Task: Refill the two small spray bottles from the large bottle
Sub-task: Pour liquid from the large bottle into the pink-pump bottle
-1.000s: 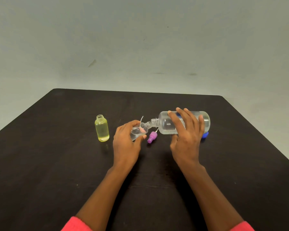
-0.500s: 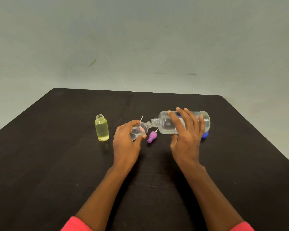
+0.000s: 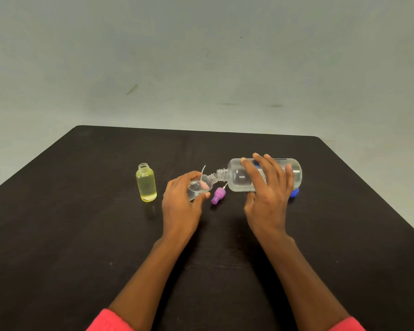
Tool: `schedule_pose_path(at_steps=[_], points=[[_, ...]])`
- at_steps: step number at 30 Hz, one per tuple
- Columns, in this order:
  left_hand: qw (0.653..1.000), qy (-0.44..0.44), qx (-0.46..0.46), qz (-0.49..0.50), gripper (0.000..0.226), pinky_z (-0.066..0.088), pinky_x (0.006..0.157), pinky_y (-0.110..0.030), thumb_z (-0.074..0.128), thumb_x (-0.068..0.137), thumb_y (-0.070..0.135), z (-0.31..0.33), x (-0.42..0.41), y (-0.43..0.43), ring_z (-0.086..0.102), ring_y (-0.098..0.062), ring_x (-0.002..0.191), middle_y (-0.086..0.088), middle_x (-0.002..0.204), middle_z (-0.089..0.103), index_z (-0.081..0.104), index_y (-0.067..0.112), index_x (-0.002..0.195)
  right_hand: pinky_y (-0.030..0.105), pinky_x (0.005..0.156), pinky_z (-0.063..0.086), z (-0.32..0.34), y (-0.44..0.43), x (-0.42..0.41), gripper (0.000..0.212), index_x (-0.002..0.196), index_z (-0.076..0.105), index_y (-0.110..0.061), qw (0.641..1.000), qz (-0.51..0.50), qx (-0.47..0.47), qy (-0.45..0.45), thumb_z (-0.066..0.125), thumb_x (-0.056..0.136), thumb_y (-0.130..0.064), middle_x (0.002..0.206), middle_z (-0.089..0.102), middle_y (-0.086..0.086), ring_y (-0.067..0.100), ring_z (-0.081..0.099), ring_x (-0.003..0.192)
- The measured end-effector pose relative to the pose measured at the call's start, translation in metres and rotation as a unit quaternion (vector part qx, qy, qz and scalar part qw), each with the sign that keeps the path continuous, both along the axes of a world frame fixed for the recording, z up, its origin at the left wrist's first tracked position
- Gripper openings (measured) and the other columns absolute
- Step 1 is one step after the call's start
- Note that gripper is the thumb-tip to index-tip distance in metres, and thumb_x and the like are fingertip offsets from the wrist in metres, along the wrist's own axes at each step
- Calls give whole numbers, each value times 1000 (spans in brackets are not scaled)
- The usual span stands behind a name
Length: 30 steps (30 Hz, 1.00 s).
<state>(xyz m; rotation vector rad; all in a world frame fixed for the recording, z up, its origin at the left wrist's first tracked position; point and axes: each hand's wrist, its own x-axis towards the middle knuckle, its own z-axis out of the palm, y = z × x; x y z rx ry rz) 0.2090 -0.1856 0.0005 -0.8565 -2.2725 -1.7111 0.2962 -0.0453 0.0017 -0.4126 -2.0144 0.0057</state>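
The large bottle (image 3: 237, 177) lies tipped on its side above the table, right of centre, with its threaded mouth pointing left. A label (image 3: 261, 173) with dark print shows between the fingers, but the writing is too small to read and no brand can be made out. The right hand (image 3: 268, 194) grips this bottle from the near side, with its fingers spread over the top and the thumb underneath. The left hand (image 3: 179, 201) has its fingers and thumb curled round a small clear bottle (image 3: 196, 187), tilted so its neck meets the mouth of the large one; clear liquid sits in its body. A pink piece (image 3: 204, 185) shows at this bottle, though I cannot tell whether it is inside or behind, and a thin white tube (image 3: 203, 169) rises just beyond. A purple head (image 3: 218, 195) with a short tube lies on the table just near of the two mouths, between the hands. A blue cap (image 3: 295, 193) peeks out at the large bottle's right end. Left of the hands and well apart from them, a yellow bottle (image 3: 146, 183) stands upright and uncapped, nearly full. The table (image 3: 81, 211) is matte black with rounded far corners. Behind it is a plain grey-green wall (image 3: 201, 56) with a few dark scuffs. Pink sleeves (image 3: 110, 321) edge the near frame.
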Motion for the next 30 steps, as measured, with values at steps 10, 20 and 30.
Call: schedule_pose_path(at_steps=[10, 20, 30], points=[[1000, -6, -6, 3, 40, 32, 81, -3, 73, 72, 12, -2, -2, 1, 45, 3, 103, 26, 97, 57, 60, 34, 103, 39, 118, 8, 0, 0, 0, 91, 130, 46, -24, 1000, 0, -2, -7, 70, 55, 22, 131, 56, 9, 22, 39, 131], [1000, 7, -2, 1, 48, 31, 78, 0, 73, 72, 9, 0, 0, 0, 46, 3, 99, 30, 95, 55, 52, 46, 94, 41, 118, 11, 0, 0, 0, 89, 129, 47, -23, 1000, 3, 3, 2, 67, 55, 23, 130, 57, 10, 23, 41, 130], [1000, 1, -8, 3, 41, 30, 79, 1, 74, 72, 11, -1, -1, 0, 45, 4, 101, 28, 96, 56, 59, 36, 101, 42, 117, 11, 1, 0, -1, 87, 127, 51, -20, 1000, -1, 4, -1, 68, 54, 24, 130, 57, 10, 23, 41, 130]])
